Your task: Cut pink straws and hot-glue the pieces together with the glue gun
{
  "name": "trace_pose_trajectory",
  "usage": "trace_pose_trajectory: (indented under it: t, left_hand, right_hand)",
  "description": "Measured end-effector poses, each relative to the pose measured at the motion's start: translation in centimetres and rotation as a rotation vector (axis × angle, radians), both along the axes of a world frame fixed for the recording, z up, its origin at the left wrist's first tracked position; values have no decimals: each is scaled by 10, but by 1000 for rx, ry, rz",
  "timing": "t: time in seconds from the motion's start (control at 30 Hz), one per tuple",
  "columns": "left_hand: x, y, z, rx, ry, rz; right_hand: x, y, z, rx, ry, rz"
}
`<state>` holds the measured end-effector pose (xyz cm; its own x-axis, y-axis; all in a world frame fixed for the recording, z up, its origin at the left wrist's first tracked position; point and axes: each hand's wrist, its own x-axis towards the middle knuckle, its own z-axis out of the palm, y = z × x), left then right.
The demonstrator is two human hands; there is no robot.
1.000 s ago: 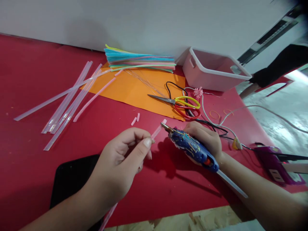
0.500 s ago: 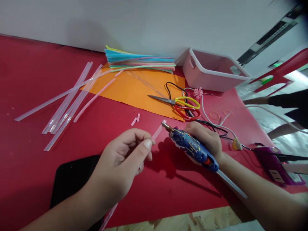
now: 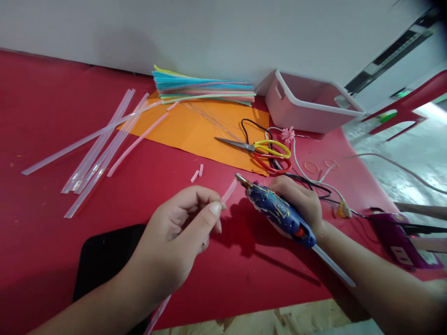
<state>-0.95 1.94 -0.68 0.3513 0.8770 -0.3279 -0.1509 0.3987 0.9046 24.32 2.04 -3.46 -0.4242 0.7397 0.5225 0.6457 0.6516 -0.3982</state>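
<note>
While our left hand pinches a pink strip between thumb and fingers, our right hand wraps round a blue glue gun, its metal nozzle at the strip's far end, above the red surface; whether they touch, we cannot tell. If that nozzle is hot, as we suspect, a slip toward our pinching hand could burn us, and too much squeeze might smear glue. Snagging the black cable could jerk our aim. We can read no brand, label or writing anywhere.
</note>
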Motion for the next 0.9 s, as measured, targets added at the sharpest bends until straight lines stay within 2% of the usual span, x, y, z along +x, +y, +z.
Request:
trace_pose_trajectory:
  t: [0.57,0.73,0.8,0.9]
  left_hand:
    - [-2,0,-1,2,-24,1]
    - [0,0,-1,-11,-31,33]
    - [1,1,-1,-5,-30,43]
    - [2,1,-1,3,-36,41]
  right_hand:
    - [0,0,1,10,-15,-6]
    - [0,-5,0,24,74,-106]
    - [1,-7,0,74,119,-80]
    - [1,-6,1,89,130,33]
